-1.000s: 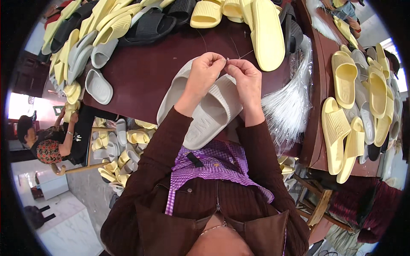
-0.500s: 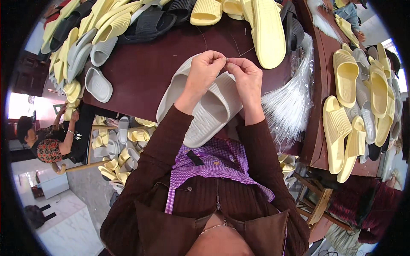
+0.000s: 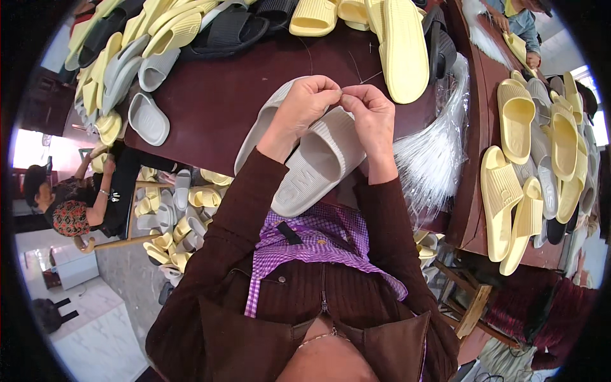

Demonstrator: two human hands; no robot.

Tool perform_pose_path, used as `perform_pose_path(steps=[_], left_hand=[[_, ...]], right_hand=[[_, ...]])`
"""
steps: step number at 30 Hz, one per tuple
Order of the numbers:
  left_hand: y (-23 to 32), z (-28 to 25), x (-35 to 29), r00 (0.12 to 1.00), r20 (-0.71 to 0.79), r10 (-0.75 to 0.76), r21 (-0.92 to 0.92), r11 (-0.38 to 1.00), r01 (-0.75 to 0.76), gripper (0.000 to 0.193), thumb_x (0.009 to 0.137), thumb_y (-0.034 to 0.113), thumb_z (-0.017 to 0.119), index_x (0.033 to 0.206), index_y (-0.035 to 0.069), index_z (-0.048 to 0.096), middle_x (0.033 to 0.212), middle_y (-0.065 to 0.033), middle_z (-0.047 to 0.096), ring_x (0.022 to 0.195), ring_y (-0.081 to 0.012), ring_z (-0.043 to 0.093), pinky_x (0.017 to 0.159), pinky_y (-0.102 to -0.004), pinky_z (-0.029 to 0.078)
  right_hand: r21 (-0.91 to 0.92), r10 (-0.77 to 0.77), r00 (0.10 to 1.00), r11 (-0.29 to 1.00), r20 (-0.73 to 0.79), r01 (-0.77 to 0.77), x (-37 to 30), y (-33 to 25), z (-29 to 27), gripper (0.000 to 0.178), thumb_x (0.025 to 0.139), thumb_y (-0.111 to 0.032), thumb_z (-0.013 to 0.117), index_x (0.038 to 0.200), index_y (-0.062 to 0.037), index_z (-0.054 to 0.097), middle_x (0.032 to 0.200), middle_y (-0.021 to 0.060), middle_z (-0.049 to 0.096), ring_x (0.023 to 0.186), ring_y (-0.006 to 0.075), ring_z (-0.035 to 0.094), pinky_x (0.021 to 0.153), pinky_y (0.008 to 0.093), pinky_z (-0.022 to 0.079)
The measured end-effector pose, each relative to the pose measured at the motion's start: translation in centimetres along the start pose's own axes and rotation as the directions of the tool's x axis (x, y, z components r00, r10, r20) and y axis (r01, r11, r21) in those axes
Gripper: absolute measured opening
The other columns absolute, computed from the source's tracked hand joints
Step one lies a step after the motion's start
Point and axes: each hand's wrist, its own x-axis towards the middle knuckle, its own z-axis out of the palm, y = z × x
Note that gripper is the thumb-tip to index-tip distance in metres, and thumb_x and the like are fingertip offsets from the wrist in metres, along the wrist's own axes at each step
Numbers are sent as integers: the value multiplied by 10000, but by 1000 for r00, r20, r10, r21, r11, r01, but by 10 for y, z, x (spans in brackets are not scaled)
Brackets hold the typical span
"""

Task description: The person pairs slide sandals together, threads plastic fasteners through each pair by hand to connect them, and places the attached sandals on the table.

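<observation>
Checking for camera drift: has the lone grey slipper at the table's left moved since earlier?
No: the lone grey slipper keeps its place against the table edge.

Head view: left one of two fisheye cameras worn on your head, facing steeply down. Your collar [image 3: 384,337] closest to lens, at lower edge; your left grip [image 3: 302,109] and right grip [image 3: 373,121] farther off, near centre, above worktop [image 3: 210,105]. Wide field reaches floor [image 3: 127,280] at left, second worktop [image 3: 484,108] at right; straight edges bow near margins.
</observation>
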Motion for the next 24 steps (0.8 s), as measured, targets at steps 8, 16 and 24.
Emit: perform_pose_path(steps=[8, 16, 24], left_hand=[[6, -8, -5, 981, -122, 150, 143, 981, -132, 151, 863, 99, 621, 972, -2, 650, 765, -2, 611, 592, -34, 498, 522, -177, 381], [-14, -125, -40, 869, -247, 428, 738, 664, -117, 259, 894, 154, 574, 1074, -26, 618, 984, -122, 648, 891, -171, 616, 785, -286, 484], [-46, -118, -56, 962, -193, 194, 554, 830, -57, 305, 934, 192, 525, 1117, -41, 595, 871, -52, 633, 689, -91, 558, 596, -216, 442]], right_hand=[[-32, -147, 983, 989, -106, 145, 14, 23, -5, 167, 833, -7, 631, 998, 21, 625, 823, 24, 649, 745, 74, 587, 678, 201, 472], [-264, -164, 986, 951, 7, 160, -50, -28, -6, 126, 869, -76, 603, 949, 8, 653, 784, 47, 648, 735, 93, 600, 649, 238, 488], [-657, -362, 886, 597, 290, 459, -77, -9, 14, 248, 802, -174, 659, 904, 43, 597, 823, 189, 631, 802, 381, 611, 743, 440, 500]])
